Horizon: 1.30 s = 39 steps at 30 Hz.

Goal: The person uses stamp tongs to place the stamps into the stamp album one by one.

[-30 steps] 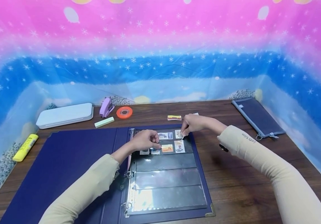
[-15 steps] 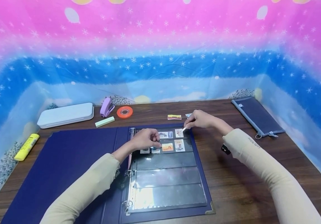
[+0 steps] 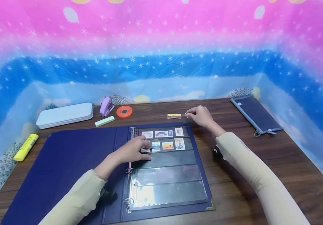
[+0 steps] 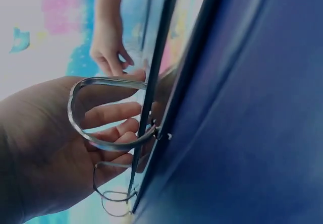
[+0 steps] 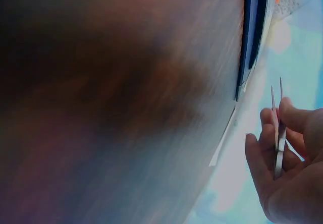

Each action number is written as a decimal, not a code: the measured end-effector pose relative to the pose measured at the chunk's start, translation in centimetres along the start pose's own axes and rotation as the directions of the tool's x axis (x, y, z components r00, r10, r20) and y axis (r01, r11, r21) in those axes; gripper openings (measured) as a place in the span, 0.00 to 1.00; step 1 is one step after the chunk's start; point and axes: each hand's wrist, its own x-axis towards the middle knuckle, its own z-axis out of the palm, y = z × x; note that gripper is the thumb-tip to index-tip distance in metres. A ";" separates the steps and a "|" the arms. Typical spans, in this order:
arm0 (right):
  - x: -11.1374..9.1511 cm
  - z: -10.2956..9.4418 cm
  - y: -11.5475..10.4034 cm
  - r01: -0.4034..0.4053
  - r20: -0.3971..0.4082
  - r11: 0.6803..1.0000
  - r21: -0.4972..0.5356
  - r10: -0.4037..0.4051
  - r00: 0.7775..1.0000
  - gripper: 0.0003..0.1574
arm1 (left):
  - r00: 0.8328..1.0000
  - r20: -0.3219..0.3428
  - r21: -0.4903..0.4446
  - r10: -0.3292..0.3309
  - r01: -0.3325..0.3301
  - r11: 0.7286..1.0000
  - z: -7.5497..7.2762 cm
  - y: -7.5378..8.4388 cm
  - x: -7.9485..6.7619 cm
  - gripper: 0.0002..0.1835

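An open navy ring binder lies on the table, with a black clear-strip stamp page on its rings. Several stamps sit in the top two strips. My left hand is over the page's left side, thumb and fingers apart, partly covering a stamp; metal rings stand before it in the left wrist view. My right hand holds metal tweezers, tips slightly apart, beyond the binder's far edge. Next to it lies a loose yellow-and-red stamp. Another small piece at the fingertips is mostly hidden.
A white case, purple stapler, orange tape roll and pale green strip lie at the back left. A yellow glue tube is at the left edge, a dark zip pouch at the back right.
My right hand has moved from the page's upper right corner to the table beyond it, with the tweezers. My left hand has drawn back leftward and its fingers have spread, uncovering more stamps.
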 end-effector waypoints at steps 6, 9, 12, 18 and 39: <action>0.8 0.3 0.4 -0.074 -0.017 0.991 -0.115 0.073 0.997 0.15 | 0.998 0.037 -0.084 0.055 -0.052 0.995 0.6 -0.3 -0.9 0.20; 1.1 0.6 0.3 -0.094 -0.009 0.986 -0.138 0.094 0.996 0.15 | 0.998 0.040 -0.096 0.054 -0.050 0.994 0.8 -0.1 -1.1 0.18; 1.3 0.7 0.1 -0.109 0.008 0.983 -0.151 0.111 0.994 0.15 | 0.999 0.026 -0.105 0.047 -0.044 0.993 0.9 -0.1 -1.3 0.15; 1.2 0.5 0.0 -0.111 0.049 0.977 -0.184 0.122 0.991 0.15 | 1.000 0.012 -0.123 0.011 -0.009 0.992 1.0 0.3 -1.2 0.13; 2.6 1.3 -0.3 -0.102 0.014 0.981 -0.167 0.106 0.994 0.14 | 0.999 -0.038 -0.041 -0.018 0.017 0.999 0.6 -0.2 -1.3 0.08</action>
